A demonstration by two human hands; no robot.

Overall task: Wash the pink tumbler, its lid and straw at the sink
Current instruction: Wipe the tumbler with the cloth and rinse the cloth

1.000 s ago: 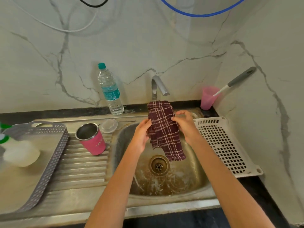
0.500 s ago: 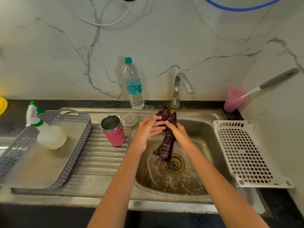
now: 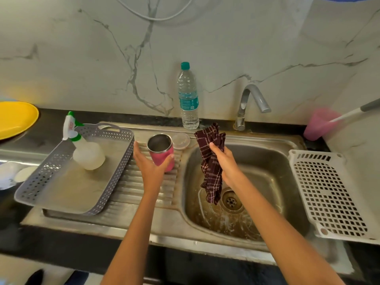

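The pink tumbler (image 3: 159,159) with a steel inside stands upright on the ribbed drainboard, left of the sink basin (image 3: 273,177). Its clear lid (image 3: 181,140) lies flat just behind it. I cannot make out the straw. My left hand (image 3: 149,167) is spread open right in front of the tumbler, fingers to its left and thumb at its right side. My right hand (image 3: 226,161) grips a dark maroon checked cloth (image 3: 211,173), which hangs bunched over the basin above the drain.
A grey perforated basket (image 3: 115,175) with a spray bottle (image 3: 86,153) sits on the drainboard's left. A water bottle (image 3: 188,99) and the tap (image 3: 246,103) stand at the back. A white rack (image 3: 324,192) and pink cup (image 3: 318,124) are right, a yellow plate (image 3: 14,118) far left.
My left hand let go of the cloth and moved left to the tumbler. The cloth, first spread between both hands, now hangs bunched from my right hand alone.
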